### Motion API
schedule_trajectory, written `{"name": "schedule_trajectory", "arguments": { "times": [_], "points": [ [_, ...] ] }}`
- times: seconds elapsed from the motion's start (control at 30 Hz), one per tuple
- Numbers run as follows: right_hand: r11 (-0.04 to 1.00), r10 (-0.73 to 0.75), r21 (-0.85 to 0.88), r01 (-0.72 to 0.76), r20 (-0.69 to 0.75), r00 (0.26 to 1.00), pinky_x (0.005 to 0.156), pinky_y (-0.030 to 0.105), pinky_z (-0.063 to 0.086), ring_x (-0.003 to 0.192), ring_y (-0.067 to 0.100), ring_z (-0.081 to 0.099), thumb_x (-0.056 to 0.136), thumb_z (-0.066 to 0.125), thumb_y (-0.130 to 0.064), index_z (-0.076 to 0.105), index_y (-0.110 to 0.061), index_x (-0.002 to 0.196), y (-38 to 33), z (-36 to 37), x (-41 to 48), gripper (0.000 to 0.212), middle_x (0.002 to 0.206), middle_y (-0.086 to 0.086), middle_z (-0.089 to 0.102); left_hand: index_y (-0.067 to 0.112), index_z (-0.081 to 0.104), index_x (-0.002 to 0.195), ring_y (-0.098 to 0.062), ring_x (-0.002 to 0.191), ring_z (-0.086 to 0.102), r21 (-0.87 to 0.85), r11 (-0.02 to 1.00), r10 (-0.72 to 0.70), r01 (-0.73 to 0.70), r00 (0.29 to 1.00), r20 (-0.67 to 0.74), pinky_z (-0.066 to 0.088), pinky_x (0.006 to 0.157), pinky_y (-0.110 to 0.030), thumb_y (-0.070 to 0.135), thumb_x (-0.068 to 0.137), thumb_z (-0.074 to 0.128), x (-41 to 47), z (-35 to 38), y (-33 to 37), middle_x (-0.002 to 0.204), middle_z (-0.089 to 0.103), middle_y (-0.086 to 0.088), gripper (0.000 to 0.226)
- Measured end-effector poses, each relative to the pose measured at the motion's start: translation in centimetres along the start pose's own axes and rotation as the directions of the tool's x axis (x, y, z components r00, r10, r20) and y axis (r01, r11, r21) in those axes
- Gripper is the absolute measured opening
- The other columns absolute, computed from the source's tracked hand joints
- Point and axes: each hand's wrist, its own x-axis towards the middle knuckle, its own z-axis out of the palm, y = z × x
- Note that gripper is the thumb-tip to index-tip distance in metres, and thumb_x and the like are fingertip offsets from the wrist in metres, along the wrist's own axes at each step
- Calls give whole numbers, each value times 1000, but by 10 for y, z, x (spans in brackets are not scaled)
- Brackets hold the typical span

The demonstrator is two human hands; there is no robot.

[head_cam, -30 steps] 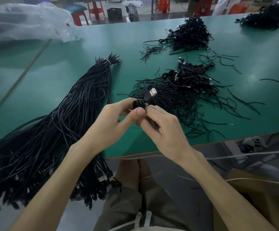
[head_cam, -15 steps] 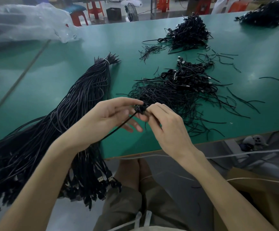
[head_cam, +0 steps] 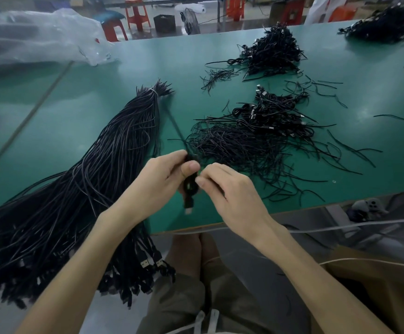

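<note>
Across the green tabletop [head_cam: 75, 121] lies a big tied bundle of straight black cables [head_cam: 95, 184], its plug ends hanging over the near edge. To its right lies a loose heap of thin black ties [head_cam: 234, 145], and behind that a small pile of coiled cables [head_cam: 275, 112]. The work looks like coiling single cables and binding each one, and this moment falls mid-binding. The left hand [head_cam: 157, 186] holds one cable [head_cam: 190, 183] above the tabletop's near edge, with thumb and fingers clamped round its gathered loops. The right hand [head_cam: 232, 196] pinches at the coil's right side with its fingertips together. The cable's plug [head_cam: 188, 209] dangles below the hands. The next move probably calls for keeping the loops squeezed tight while the right fingers wrap or twist a tie round the middle, then setting the coil on the finished pile. Most of the coil is hidden behind both thumbs, so whether a tie is already on it cannot be told. A blurred dark strand [head_cam: 175, 124] runs up from the left hand, and it could be the cable's tail or a tie
</note>
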Motion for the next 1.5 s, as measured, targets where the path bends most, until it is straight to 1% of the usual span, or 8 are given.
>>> {"name": "schedule_trajectory", "arguments": {
  "times": [0.17,0.37,0.53,0.67,0.83,1.0,1.23,1.5],
  "points": [
    [962,-158,-222,162,35,987,72,40,49,78,24,53,104,55,-13,62,-5,88,-4,0,0,19,83,4,58,14,62,92,-13,44,58,-19,981,-192,193,980,55,46,47,-23,42,102,57,7,0,4,57,69,-4,30],
    [724,-401,-558,406,138,905,68,34,45,73,23,53,97,64,-2,63,-11,83,-1,-1,1,16,79,4,58,2,67,90,-16,44,45,-85,878,-422,471,846,325,38,42,-22,40,103,58,12,-12,2,57,61,-7,42],
    [963,-52,-266,41,-34,998,71,33,54,76,18,61,107,53,-21,65,-6,92,11,-33,23,24,85,2,63,11,64,99,-20,55,67,-38,882,-471,471,882,5,54,57,-32,50,106,43,13,-19,-10,75,76,-3,45],
    [947,263,-116,-300,-259,929,56,20,48,56,1,53,106,52,-28,66,-11,97,43,-79,72,24,78,-4,64,5,56,115,-33,105,56,637,563,-362,527,850,-383,48,81,-46,45,103,53,-2,-32,-40,115,59,-15,42],
    [829,546,4,-559,-218,809,74,33,57,72,11,71,107,47,-39,65,-10,115,76,-94,86,35,98,-1,72,-7,47,119,-47,116,43,689,386,-408,613,784,-469,41,96,-51,39,99,64,-10,-40,-53,125,46,-33,52],
    [869,493,-3,-495,-90,865,58,5,46,64,4,68,105,56,-25,65,-11,119,72,-51,52,22,93,-5,71,2,47,98,-47,101,60,653,440,-388,617,786,-481,42,72,-49,31,98,68,-7,-48,-50,106,63,-28,36],
    [916,394,60,-396,39,918,74,18,54,76,5,68,103,59,-18,66,-20,114,47,-27,32,13,92,-11,67,6,49,103,-36,80,55,492,576,-474,653,757,-450,36,68,-42,33,102,63,-8,-47,-47,94,60,-15,30],
    [998,60,-38,-53,237,970,101,22,41,112,7,50,99,64,-14,57,-17,137,11,-5,23,39,124,-5,55,17,49,77,-22,63,54,511,743,-333,432,901,-277,36,53,-36,35,97,69,-9,-24,-17,69,58,0,34]
  ]
}}
